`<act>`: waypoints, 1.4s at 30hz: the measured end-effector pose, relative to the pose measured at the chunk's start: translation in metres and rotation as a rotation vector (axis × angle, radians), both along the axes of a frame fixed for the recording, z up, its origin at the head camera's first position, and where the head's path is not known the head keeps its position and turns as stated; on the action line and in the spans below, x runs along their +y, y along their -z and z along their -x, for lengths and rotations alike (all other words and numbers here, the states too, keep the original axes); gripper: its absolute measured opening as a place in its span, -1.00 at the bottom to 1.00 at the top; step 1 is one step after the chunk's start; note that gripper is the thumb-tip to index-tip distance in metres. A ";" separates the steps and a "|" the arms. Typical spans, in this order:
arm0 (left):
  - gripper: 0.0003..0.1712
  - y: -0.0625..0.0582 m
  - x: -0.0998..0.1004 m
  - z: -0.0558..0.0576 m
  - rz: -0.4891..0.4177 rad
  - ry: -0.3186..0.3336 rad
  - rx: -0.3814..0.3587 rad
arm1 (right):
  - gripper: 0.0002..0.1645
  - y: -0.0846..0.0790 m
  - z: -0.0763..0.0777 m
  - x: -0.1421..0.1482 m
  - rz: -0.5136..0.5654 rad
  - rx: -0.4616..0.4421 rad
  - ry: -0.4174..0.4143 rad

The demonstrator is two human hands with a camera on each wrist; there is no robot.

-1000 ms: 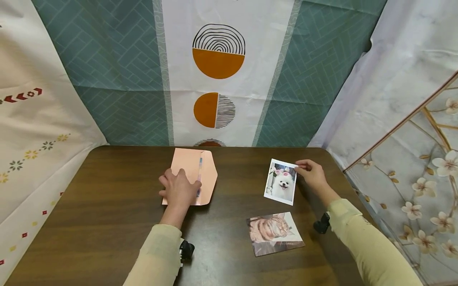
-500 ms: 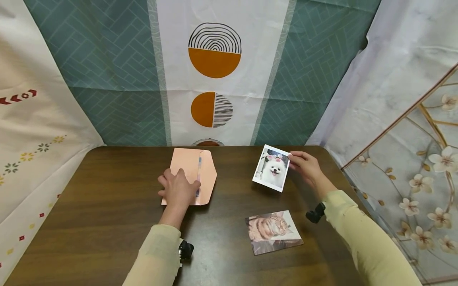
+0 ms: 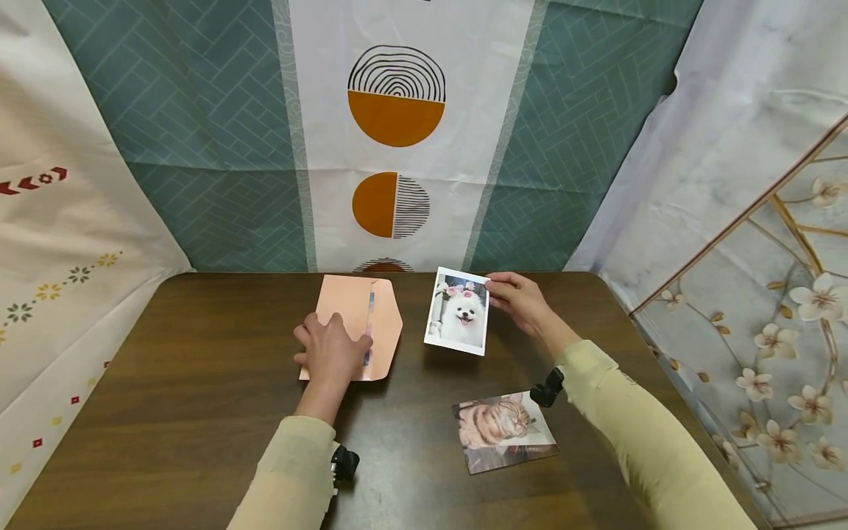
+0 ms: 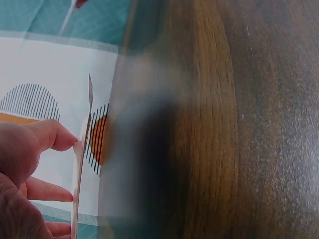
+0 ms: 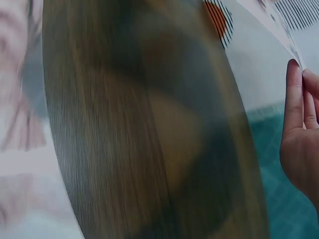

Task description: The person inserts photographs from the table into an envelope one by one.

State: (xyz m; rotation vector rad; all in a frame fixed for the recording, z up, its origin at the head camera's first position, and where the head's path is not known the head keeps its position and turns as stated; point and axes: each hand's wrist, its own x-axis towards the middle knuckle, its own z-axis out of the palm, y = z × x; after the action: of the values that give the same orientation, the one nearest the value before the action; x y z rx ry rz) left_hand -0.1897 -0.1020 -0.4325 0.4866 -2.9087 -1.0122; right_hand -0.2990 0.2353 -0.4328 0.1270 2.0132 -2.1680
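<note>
A peach envelope (image 3: 387,324) lies at the back of the table, its flap spread out to the right. A strip of a coloured print (image 3: 368,324) shows at its opening. Atop the envelope rests my left hand (image 3: 331,350), fingers spread; the left wrist view has the thumb and fingertips pressed against one face of the envelope (image 4: 81,154). My right hand (image 3: 526,305) pinches a white-bordered photo of a fluffy white dog (image 3: 464,320) by its upper right corner, raised and tilted right of the envelope. In the right wrist view this photo appears nearly edge-on.
A photo of a sleeping tabby cat (image 3: 493,430) lies on the brown wooden table (image 3: 165,412), front right of the envelope. Patterned cloth (image 3: 225,147) hangs behind the table and along both sides.
My right hand has lifted the dog photo off the table and carried it left toward the envelope. My left hand has stayed in place on the envelope.
</note>
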 end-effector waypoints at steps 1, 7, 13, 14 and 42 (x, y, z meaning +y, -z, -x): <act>-0.31 0.000 0.000 0.000 -0.001 0.000 0.002 | -0.69 0.000 0.001 -0.006 0.004 0.004 -0.005; -0.30 0.000 0.000 0.000 0.000 -0.001 0.013 | -0.72 0.003 0.004 -0.039 0.018 0.004 -0.038; -0.29 -0.003 0.002 -0.001 0.002 -0.005 0.026 | -0.72 0.008 0.008 -0.062 -0.014 0.012 -0.074; -0.29 -0.003 0.002 -0.001 0.003 -0.006 0.027 | -0.72 0.008 0.009 -0.065 -0.018 0.016 -0.080; -0.22 -0.007 0.005 -0.002 -0.004 -0.012 0.028 | -0.77 0.023 0.020 -0.115 -0.139 0.037 -0.177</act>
State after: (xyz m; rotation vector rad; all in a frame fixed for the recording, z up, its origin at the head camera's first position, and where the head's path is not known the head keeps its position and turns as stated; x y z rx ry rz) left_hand -0.1875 -0.0973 -0.4260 0.4849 -2.8761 -1.0152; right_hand -0.3193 0.1203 -0.4557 -0.0712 2.1063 -1.9383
